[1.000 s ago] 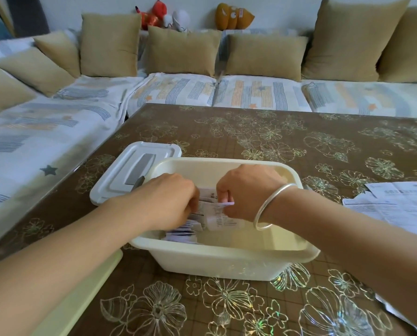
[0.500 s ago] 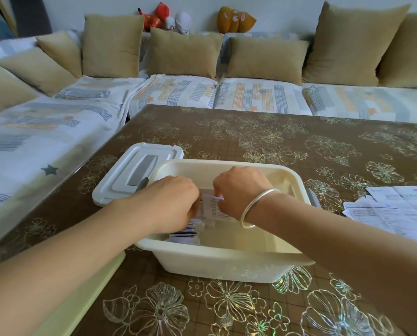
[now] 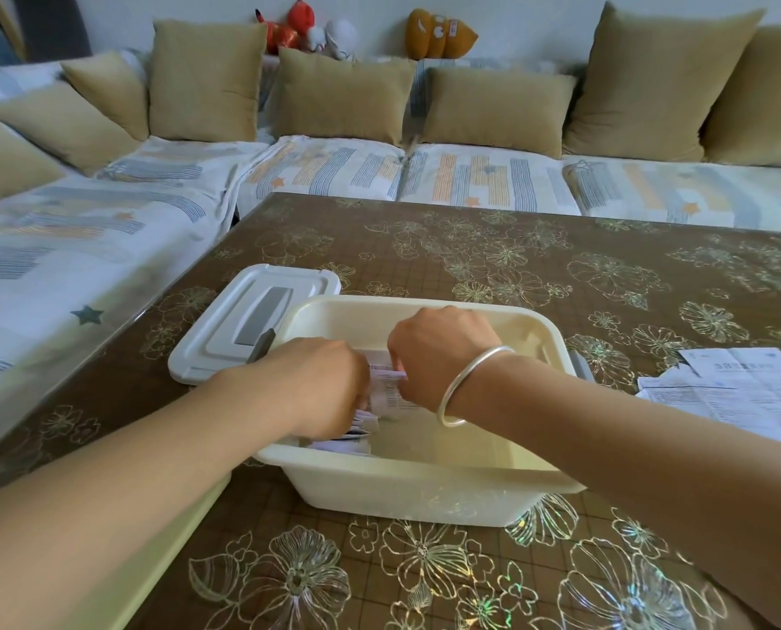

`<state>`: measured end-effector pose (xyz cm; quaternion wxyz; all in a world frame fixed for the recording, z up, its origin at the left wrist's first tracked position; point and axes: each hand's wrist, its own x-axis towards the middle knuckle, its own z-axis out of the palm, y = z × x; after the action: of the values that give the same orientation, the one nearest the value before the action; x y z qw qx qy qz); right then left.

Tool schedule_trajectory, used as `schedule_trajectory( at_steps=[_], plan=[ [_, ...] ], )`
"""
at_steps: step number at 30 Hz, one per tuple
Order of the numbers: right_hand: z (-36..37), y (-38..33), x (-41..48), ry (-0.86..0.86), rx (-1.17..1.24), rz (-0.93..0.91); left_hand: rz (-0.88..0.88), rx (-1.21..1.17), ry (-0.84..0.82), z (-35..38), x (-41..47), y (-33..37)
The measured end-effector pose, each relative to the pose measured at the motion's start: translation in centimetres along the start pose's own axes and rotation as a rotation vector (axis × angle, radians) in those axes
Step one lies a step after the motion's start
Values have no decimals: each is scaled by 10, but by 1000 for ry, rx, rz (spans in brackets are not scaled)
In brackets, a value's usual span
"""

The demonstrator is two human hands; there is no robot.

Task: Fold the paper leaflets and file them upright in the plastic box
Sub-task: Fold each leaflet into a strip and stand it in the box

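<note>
Head view: plastic box [image 3: 402, 497] at desk [image 3: 470, 247] centre, folded leaflets [image 3: 360, 425] filed at its 9 o'clock end; one leaflet [image 3: 386, 377] pinched by right hand [image 3: 443, 356], grip of left hand [image 3: 320, 384] hidden; unfolded sheets [image 3: 734, 393] waiting at 3 o'clock

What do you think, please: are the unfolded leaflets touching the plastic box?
Apart: the head view shows bare tablecloth between the plastic box and the unfolded leaflets.
</note>
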<state>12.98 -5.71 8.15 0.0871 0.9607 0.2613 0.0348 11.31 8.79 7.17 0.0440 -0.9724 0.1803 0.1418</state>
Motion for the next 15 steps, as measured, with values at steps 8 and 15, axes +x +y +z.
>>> schedule_trajectory(
  at_steps=[8,15],
  plan=[
    [19,-7,22,-53,177,19,21,56,39,-5,-1,4],
    [21,-18,32,-96,330,42,-2,47,287,-31,-16,-7]
  ],
)
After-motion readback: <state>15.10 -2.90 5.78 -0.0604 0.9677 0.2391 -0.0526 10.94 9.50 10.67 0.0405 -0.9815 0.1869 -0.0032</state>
